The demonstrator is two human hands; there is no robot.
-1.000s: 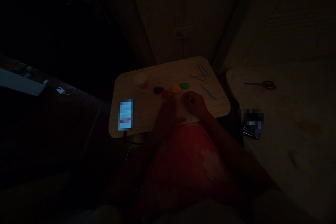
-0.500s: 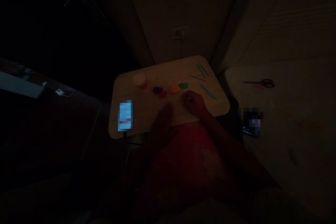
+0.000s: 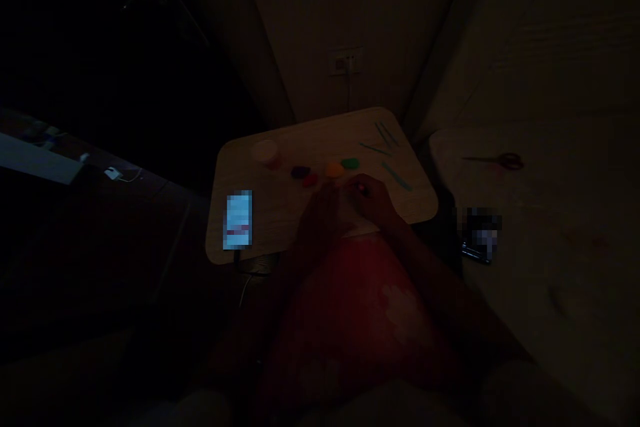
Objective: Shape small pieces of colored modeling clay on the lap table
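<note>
Tabletop (image 3: 273, 217), tub (image 3: 265, 153), contents unclear, right fingers (image 3: 356, 195) around pink lump (image 3: 362, 187), left fingers' (image 3: 327, 194) grip unclear

Your table (image 3: 273, 207) holds sticks (image 3: 397, 176) at two o'clock, coloured lumps (image 3: 334, 170) mid-top, seemingly a cup (image 3: 265, 152) at ten, a lit screen (image 3: 237, 219) at eight.

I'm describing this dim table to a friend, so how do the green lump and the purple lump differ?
Colour: the green lump is brighter, the purple lump darker.
Neighbours: the green lump lies beside the orange lump, the purple lump beside the red lump.
Place: the green lump is beyond the right hand; the purple lump nearer the cup.
Both rest on the table.
</note>
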